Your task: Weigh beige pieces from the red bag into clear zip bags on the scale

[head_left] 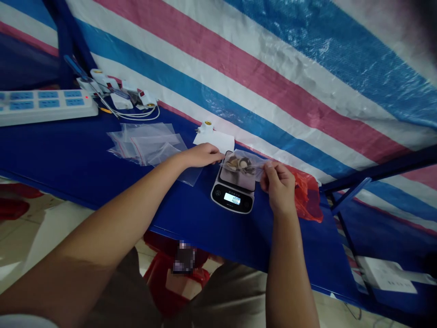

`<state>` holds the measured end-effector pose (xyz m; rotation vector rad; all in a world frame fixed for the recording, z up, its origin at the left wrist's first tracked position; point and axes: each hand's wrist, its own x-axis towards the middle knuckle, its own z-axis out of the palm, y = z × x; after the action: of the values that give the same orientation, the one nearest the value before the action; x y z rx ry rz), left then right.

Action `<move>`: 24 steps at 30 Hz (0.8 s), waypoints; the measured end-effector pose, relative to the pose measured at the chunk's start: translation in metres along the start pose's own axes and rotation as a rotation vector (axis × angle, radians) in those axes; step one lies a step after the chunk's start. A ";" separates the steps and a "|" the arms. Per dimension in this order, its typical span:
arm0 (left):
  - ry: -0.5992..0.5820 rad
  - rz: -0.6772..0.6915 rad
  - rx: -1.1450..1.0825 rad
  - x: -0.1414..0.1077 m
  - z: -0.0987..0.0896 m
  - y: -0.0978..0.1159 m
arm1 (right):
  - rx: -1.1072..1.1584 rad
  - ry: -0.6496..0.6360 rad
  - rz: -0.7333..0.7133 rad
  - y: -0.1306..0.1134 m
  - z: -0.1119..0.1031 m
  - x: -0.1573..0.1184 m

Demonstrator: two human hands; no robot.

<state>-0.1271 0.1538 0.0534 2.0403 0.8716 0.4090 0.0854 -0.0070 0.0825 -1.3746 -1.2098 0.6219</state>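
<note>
A clear plastic bag [253,162] with brown and pale dried slices inside lies on the steel plate of a small digital scale [235,180]. My right hand [279,183] pinches the bag's right end between thumb and fingers. At the bag's left edge, my left hand [204,155] has its fingertips closed together, seemingly on the corner of the plastic. The scale's display [232,198] is lit and shows digits that look like 180, though they are slightly blurred. Left of my left forearm, several flat, clear zip bags [146,139] lie in a loose pile.
A red plastic bag [309,196] sits right of my right hand. White paper [218,140] and a white socket piece [206,127] lie behind the scale. A power strip [48,105] and cables stand at left on the blue table [82,155]. A striped tarp [218,59] hangs behind.
</note>
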 end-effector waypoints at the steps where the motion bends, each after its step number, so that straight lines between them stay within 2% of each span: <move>1: -0.006 -0.014 0.018 0.000 0.000 0.000 | 0.016 0.002 0.029 0.001 0.000 -0.001; 5: -0.075 -0.026 0.032 -0.002 -0.001 0.002 | 0.063 0.030 0.093 0.004 0.000 -0.003; 8: -0.118 -0.007 -0.039 -0.002 -0.001 0.003 | 0.067 0.023 0.088 0.002 -0.002 -0.004; 12: -0.109 -0.023 -0.034 -0.002 0.000 0.005 | 0.120 0.005 0.085 -0.002 -0.002 -0.003; 16: -0.183 -0.021 -0.101 -0.003 0.000 0.007 | 0.083 -0.041 0.077 -0.001 -0.001 -0.002; 21: -0.179 0.000 -0.068 -0.004 0.002 0.008 | 0.052 -0.037 0.073 0.000 0.004 -0.004; 24: -0.145 0.033 -0.132 -0.005 0.001 0.010 | 0.070 -0.007 0.079 0.002 0.003 -0.003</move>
<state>-0.1256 0.1460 0.0608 1.9386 0.7059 0.3227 0.0827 -0.0087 0.0788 -1.3674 -1.1331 0.7186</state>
